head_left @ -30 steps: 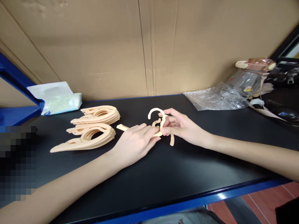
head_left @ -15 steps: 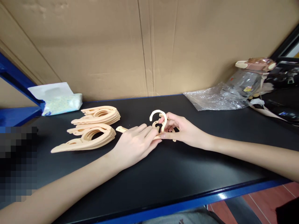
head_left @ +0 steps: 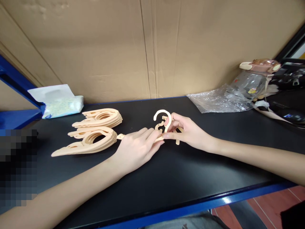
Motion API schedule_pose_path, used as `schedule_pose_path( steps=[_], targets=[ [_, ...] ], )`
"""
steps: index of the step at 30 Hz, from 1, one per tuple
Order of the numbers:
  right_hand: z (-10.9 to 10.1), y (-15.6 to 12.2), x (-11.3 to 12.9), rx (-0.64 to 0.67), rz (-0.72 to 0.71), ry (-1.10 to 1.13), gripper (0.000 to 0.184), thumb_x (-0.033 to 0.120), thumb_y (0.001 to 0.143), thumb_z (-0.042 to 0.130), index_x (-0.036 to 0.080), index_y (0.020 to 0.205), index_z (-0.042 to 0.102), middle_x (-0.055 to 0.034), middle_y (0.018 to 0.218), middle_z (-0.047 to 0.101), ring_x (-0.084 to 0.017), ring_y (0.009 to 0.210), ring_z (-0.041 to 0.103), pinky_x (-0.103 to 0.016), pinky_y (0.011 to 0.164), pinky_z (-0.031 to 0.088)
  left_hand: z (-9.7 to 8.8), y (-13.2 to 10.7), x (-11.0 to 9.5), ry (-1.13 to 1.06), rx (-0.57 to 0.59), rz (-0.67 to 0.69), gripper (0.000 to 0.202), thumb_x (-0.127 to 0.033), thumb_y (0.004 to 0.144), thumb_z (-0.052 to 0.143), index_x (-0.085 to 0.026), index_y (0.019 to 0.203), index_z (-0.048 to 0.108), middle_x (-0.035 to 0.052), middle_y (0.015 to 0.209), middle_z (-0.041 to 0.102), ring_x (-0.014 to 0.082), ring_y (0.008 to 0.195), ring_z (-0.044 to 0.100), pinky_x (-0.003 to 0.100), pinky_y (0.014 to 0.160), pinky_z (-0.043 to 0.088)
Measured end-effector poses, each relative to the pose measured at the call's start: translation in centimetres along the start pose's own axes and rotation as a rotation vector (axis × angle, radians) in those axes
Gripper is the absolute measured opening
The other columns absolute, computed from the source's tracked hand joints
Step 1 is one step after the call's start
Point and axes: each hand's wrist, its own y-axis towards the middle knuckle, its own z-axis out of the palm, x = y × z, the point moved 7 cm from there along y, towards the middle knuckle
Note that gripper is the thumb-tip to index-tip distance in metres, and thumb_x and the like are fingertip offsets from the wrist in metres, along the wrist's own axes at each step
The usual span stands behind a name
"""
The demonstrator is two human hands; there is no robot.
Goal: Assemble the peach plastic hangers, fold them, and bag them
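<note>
1. A peach plastic hanger (head_left: 158, 127) lies about midway between the left and right edges of the black tabletop (head_left: 166, 178), with both hands on it.
2. The left hand (head_left: 138, 148) lies palm down over the hanger's arm with its fingers stretched flat along it. The thumb is hidden, so I cannot tell whether its grip is closed around the arm or only pressing on it.
3. The tip of that arm pokes out to the left of the left hand, just beside the nearer stack.
4. The right hand (head_left: 188, 130) has its grip closed on the hanger at the foot of the hook (head_left: 162, 111). One finger curls through the hook's curve, and the hook stands upright.
5. Two stacks of hanger pieces (head_left: 91, 140) lie towards the left edge, one behind the other.
6. A tissue pack (head_left: 59, 101) sits in the far left corner.
7. A crumpled clear plastic bag (head_left: 219, 100) lies along the far edge towards the right, with a bottle (head_left: 254, 79) just beyond it.
8. A cardboard wall (head_left: 143, 47) stands along the far edge.
</note>
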Motion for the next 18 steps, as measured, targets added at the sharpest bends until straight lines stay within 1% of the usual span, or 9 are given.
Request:
schedule_pose_path(
  steps=[3, 5, 8, 10, 11, 13, 16, 18],
  targets=[
    [-0.1, 0.0, 0.1, 0.005, -0.019, 0.019, 0.03, 0.04, 0.078, 0.07, 0.022, 0.092, 0.052, -0.0017, 0.089, 0.065, -0.016, 0.079, 0.064, -0.022, 0.046, 0.051, 0.2, -0.1, 0.4, -0.007, 0.031, -0.056, 0.016, -0.029, 0.096, 0.049, -0.017, 0.094, 0.059, -0.0018, 0.079, 0.068, 0.0124, 0.065, 0.064, 0.025, 0.047, 0.033],
    [-0.3, 0.1, 0.4, 0.002, -0.037, 0.002, 0.025, 0.041, 0.082, 0.067, 0.022, 0.092, 0.054, -0.0024, 0.091, 0.066, -0.017, 0.081, 0.065, -0.024, 0.049, 0.052, 0.3, -0.1, 0.9, -0.017, 0.046, -0.115, 0.017, -0.031, 0.097, 0.048, -0.018, 0.096, 0.059, -0.0018, 0.079, 0.069, 0.0119, 0.065, 0.065, 0.024, 0.045, 0.03],
    [-1.6, 0.3, 1.0, -0.062, -0.064, -0.096, 0.023, 0.043, 0.089, 0.058, 0.02, 0.093, 0.058, -0.003, 0.089, 0.068, -0.017, 0.083, 0.065, -0.03, 0.066, 0.055, 0.5, -0.2, 1.6, -0.072, 0.069, -0.208, 0.019, -0.033, 0.098, 0.045, -0.02, 0.102, 0.057, -0.0026, 0.08, 0.071, 0.0115, 0.064, 0.067, 0.022, 0.043, 0.028],
    [-3.0, 0.6, 1.5, -0.128, -0.092, -0.207, 0.024, 0.043, 0.092, 0.053, 0.019, 0.095, 0.059, -0.0034, 0.09, 0.069, -0.017, 0.085, 0.066, -0.032, 0.077, 0.052, 0.6, -0.3, 2.0, -0.104, 0.08, -0.254, 0.019, -0.033, 0.098, 0.043, -0.021, 0.108, 0.055, -0.0034, 0.08, 0.072, 0.0113, 0.062, 0.067, 0.021, 0.043, 0.029],
    [-3.7, 0.7, 1.8, -0.154, -0.114, -0.286, 0.025, 0.042, 0.092, 0.052, 0.019, 0.095, 0.06, -0.0037, 0.091, 0.069, -0.017, 0.085, 0.066, -0.032, 0.079, 0.051, 0.6, -0.3, 2.1, -0.11, 0.085, -0.272, 0.02, -0.032, 0.098, 0.043, -0.021, 0.111, 0.054, -0.0035, 0.079, 0.072, 0.0113, 0.061, 0.067, 0.02, 0.043, 0.03],
    [-4.9, 0.9, 2.4, -0.182, -0.152, -0.522, 0.024, 0.041, 0.092, 0.054, 0.019, 0.095, 0.062, -0.0041, 0.092, 0.07, -0.017, 0.083, 0.065, -0.032, 0.077, 0.049, 0.7, -0.4, 2.4, -0.113, 0.108, -0.306, 0.021, -0.03, 0.098, 0.042, -0.02, 0.115, 0.052, -0.0034, 0.079, 0.071, 0.0112, 0.058, 0.066, 0.02, 0.044, 0.03],
    [-5.6, 1.0, 2.7, -0.137, -0.163, -0.935, 0.023, 0.038, 0.091, 0.054, 0.019, 0.094, 0.067, -0.0041, 0.09, 0.07, -0.019, 0.081, 0.063, -0.033, 0.072, 0.046, 0.9, -0.5, 2.7, -0.122, 0.138, -0.349, 0.021, -0.029, 0.098, 0.042, -0.02, 0.115, 0.05, -0.0031, 0.083, 0.071, 0.0115, 0.057, 0.066, 0.02, 0.044, 0.031],
    [-5.7, 0.9, 2.5, -0.088, -0.15, -1.122, 0.024, 0.036, 0.093, 0.051, 0.019, 0.096, 0.068, -0.0045, 0.091, 0.07, -0.021, 0.083, 0.062, -0.034, 0.071, 0.045, 0.9, -0.6, 2.9, -0.132, 0.135, -0.37, 0.021, -0.029, 0.098, 0.041, -0.021, 0.115, 0.05, -0.0026, 0.086, 0.071, 0.0119, 0.06, 0.067, 0.02, 0.045, 0.033]
  ],
)
